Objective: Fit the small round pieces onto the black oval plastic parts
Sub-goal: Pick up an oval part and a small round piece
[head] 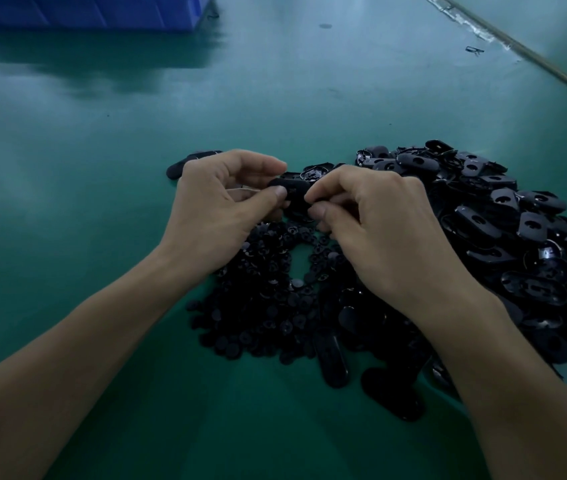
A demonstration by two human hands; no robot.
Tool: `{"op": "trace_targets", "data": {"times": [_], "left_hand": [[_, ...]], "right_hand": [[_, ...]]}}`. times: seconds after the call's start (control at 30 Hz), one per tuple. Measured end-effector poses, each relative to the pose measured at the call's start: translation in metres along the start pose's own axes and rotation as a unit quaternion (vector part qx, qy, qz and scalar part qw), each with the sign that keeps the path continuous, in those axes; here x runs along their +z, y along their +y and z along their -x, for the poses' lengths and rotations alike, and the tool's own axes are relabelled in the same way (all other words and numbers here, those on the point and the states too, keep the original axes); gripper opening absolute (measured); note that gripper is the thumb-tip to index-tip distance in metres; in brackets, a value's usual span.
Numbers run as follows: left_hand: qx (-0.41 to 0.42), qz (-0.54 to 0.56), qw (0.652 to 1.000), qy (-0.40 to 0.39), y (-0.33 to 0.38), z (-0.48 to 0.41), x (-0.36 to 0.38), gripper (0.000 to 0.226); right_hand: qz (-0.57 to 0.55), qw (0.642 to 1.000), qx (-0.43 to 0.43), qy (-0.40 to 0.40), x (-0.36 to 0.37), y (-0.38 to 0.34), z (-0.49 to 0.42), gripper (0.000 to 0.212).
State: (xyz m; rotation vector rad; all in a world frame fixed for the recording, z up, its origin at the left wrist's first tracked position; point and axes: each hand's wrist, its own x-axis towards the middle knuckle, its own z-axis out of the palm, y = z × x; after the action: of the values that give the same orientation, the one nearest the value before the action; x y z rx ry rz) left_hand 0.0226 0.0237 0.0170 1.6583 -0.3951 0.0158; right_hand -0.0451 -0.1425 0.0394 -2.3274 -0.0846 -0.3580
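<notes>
One black oval plastic part (291, 192) was held in the air a little above the middle of the view, gripped from both ends. The left hand (219, 206) came in from 8 o'clock and pinched the part's left end, thumb on the near side and curled fingers behind it. The right hand (379, 230) came in from 4 o'clock, its thumb and bent forefinger pressed on the part's right end. Whether a small round piece lay under those fingertips could not be told.

Directly below the hands, toward 6 o'clock, a loose pile of small black round plastic pieces (268, 306) spread over the green bench (102, 174), with a bare patch of bench showing in its middle. At 3 o'clock from the hands, a large heap of black oval plastic shells (504, 216) lay jumbled, many showing a round hole in the top face. A few more dark ovals (331, 355) lay flat at 5 o'clock, touching the near edge of the round pieces. Two dark oval parts (188, 161) lay on the bench just behind the left hand, at 10 o'clock from the held part.

Far off at 11 o'clock stood a blue plastic crate (91, 10), cut by the top edge of the view. A pale strip (517, 46) ran diagonally across the bench at 1 o'clock.
</notes>
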Motion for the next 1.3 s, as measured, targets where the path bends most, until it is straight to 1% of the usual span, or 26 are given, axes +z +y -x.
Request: {"op": "trace_targets", "data": {"times": [0.13, 0.23, 0.43, 0.53, 0.63, 0.73, 0.93, 1.3], "left_hand": [[-0.004, 0.011, 1.000, -0.006, 0.000, 0.000, 0.001, 0.022], [-0.003, 0.018, 1.000, -0.004, 0.000, 0.000, 0.000, 0.022], [-0.005, 0.029, 1.000, -0.008, 0.002, 0.000, 0.000, 0.021], [-0.009, 0.046, 0.999, -0.013, 0.005, 0.002, 0.003, 0.021], [-0.010, 0.057, 0.998, -0.023, 0.008, 0.005, 0.006, 0.021], [-0.013, 0.065, 0.997, -0.035, 0.012, 0.007, 0.007, 0.021], [0.005, 0.042, 0.998, -0.036, 0.016, 0.009, 0.008, 0.024], [0.039, 0.028, 0.998, -0.040, 0.022, 0.013, 0.012, 0.027]], "right_hand": [[-0.061, 0.998, 0.007, 0.000, 0.000, 0.003, -0.002, 0.017], [-0.099, 0.995, 0.009, 0.018, -0.001, 0.004, -0.002, 0.014], [-0.089, 0.994, 0.000, 0.061, -0.003, 0.002, -0.002, 0.012], [-0.109, 0.991, -0.008, 0.083, -0.003, 0.000, -0.002, 0.011], [-0.132, 0.988, -0.006, 0.084, -0.003, 0.000, -0.002, 0.014], [-0.133, 0.987, -0.003, 0.092, -0.003, 0.000, -0.002, 0.015], [-0.143, 0.985, 0.007, 0.093, -0.005, 0.001, -0.002, 0.019], [-0.152, 0.983, 0.016, 0.097, -0.003, 0.000, 0.000, 0.017]]}}
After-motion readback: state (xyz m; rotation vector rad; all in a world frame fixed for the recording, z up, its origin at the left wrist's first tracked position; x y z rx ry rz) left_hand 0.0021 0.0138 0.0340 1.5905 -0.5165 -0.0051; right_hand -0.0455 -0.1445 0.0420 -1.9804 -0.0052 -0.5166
